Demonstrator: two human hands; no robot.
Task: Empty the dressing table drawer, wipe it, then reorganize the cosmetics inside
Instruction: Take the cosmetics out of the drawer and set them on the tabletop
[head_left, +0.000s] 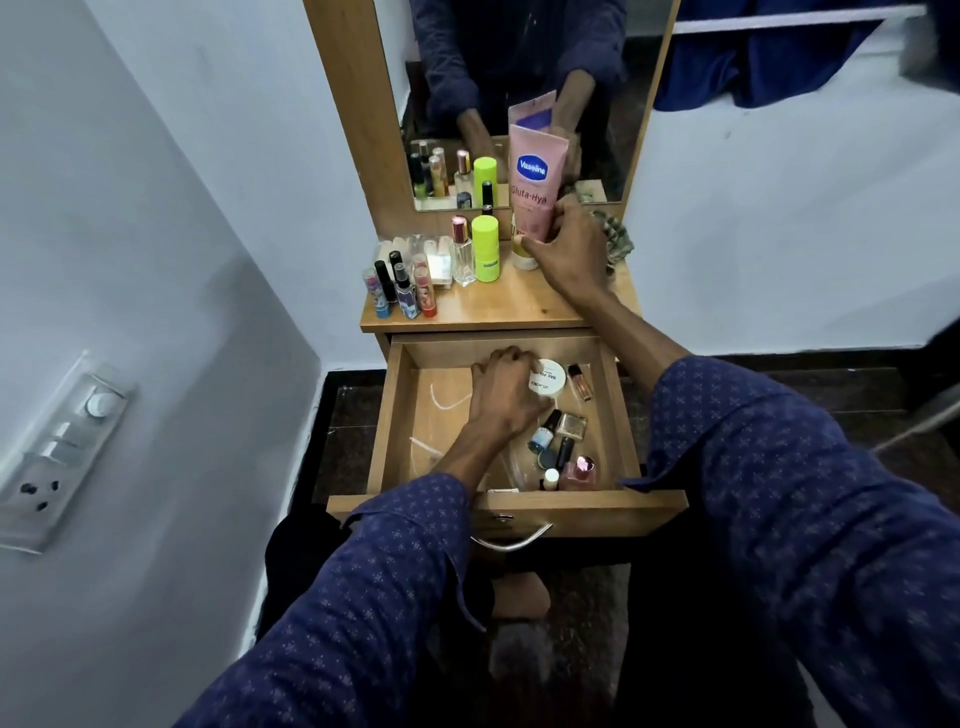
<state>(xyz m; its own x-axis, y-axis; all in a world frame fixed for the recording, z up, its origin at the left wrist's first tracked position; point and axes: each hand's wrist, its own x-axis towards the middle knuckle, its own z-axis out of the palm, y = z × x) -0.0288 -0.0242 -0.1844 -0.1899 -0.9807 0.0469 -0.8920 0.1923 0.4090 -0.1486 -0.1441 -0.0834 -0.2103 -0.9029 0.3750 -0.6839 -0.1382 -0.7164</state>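
The wooden drawer (395, 415) is pulled open below the dressing table top (509, 306). My left hand (506, 395) reaches into it and grips a round white nail polish remover tub (549, 378). Several small bottles (563, 447) lie at the drawer's right side. My right hand (569, 249) holds a pink Vaseline tube (535, 182) upright at the back of the table top, next to a small white-and-yellow tube (521, 254).
Lip balms, spray bottles, a clear perfume bottle (464, 260) and a lime green bottle (485, 249) stand on the top's left half. A green patterned cloth (618, 239) lies at the back right. The mirror (519, 78) rises behind. A switch panel (67, 441) is on the left wall.
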